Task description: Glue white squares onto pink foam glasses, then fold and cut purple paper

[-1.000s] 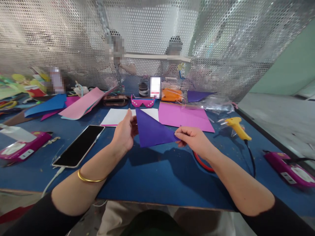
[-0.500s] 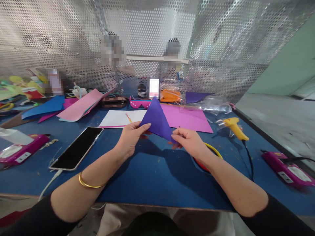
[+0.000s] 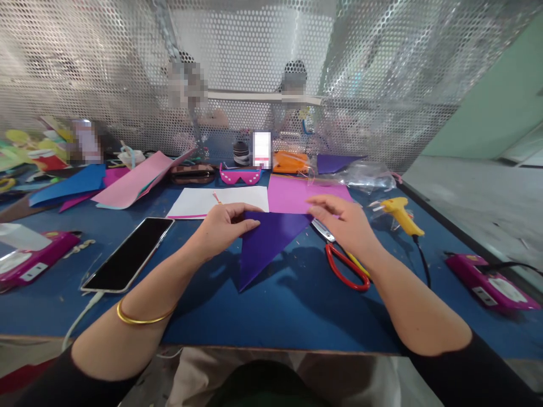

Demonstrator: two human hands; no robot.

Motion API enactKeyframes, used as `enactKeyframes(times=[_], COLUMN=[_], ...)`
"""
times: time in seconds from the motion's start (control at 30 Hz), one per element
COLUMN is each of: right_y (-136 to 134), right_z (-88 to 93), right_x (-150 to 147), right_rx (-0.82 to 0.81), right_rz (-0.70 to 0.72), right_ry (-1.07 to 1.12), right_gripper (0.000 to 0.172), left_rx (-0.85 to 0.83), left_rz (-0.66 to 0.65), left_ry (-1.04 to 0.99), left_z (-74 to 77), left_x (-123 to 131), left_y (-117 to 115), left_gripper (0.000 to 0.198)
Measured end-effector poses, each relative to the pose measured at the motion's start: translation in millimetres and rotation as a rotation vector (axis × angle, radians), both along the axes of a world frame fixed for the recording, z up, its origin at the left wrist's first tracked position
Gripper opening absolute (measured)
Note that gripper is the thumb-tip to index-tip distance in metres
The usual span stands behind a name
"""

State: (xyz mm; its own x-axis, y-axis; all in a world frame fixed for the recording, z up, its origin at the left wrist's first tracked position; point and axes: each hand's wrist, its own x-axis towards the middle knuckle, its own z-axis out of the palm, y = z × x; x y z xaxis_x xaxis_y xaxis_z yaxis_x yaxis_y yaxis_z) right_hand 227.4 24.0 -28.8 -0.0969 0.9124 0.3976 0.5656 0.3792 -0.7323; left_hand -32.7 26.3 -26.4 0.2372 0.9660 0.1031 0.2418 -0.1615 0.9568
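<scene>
A dark purple paper triangle is held above the blue table with one point hanging down. My left hand is closed on its upper left corner, thumb in front. At the upper right corner is my right hand; its thumb lies close to the paper and its fingertips show above the edge, slightly apart from the thumb. Whether it touches the corner is hard to see. Below my right hand lie scissors with a red handle, partly covered by that hand.
White paper and a pink-purple sheet lie behind the triangle. To the left are a phone with a cable and coloured sheets. A yellow glue gun and a magenta power strip stand right; pink glasses sit behind.
The purple triangle has turned from point up to point down, and its upper edge is now level. My right hand has moved up and right, uncovering the scissors.
</scene>
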Motion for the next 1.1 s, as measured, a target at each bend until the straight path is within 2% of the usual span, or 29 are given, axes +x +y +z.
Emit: enactKeyframes(times=[0.1, 0.2, 0.27, 0.37, 0.53, 0.63, 0.73, 0.8, 0.97, 1.1], right_y=[-2.1, -3.9, -3.8, -1.6, 3.3, 4.5, 2.5, -0.3, -4.0, 1.4], right_z=[-2.5, -6.1, -7.8, -8.5, -8.3, -12.6, -19.9, -24.3, -27.2, -24.0], right_x=[-4.0, -7.7, -8.9, -9.0, -9.1, -13.5, -21.8, -27.4, -29.2, -20.0], right_rx=[-0.235, -0.411, -0.468, -0.447, -0.297, -0.263, -0.322, -0.366, -0.437, -0.371], right_rz=[0.17, 0.283, 0.3, 0.191, 0.028, 0.004, 0.014, 0.03, 0.106, 0.047], right_ry=[-0.041, 0.061, 0.156, 0.277, 0.445, 0.526, 0.565, 0.556, 0.525, 0.576], right_gripper=[0.021, 0.014, 0.009, 0.008, 0.01, 0.012, 0.013, 0.013, 0.015, 0.019], left_rx=[0.064, 0.14, 0.167, 0.242, 0.3, 0.115, -0.167, -0.26, -0.235, -0.151], left_rz=[0.047, 0.186, 0.251, 0.339, 0.467, 0.432, 0.296, 0.26, 0.362, 0.395], left_ry=[0.09, 0.074, 0.055, 0.036, -0.103, -0.267, -0.354, -0.376, -0.413, -0.425], left_z=[-0.3, -0.3, -0.7, -2.6, -8.4, -12.3, -16.7, -19.9, -23.3, -20.3], left_x=[-1.5, -2.2, -2.8, -4.5, -5.8, -1.4, 7.1, 12.7, 16.7, 12.6], left_y=[1.1, 1.7, 2.2, 4.5, 10.9, 10.5, 5.9, 2.8, 2.3, 4.3], left_gripper=[0.033, 0.04, 0.041, 0.041, 0.052, 0.046, 0.042, 0.041, 0.031, 0.027])
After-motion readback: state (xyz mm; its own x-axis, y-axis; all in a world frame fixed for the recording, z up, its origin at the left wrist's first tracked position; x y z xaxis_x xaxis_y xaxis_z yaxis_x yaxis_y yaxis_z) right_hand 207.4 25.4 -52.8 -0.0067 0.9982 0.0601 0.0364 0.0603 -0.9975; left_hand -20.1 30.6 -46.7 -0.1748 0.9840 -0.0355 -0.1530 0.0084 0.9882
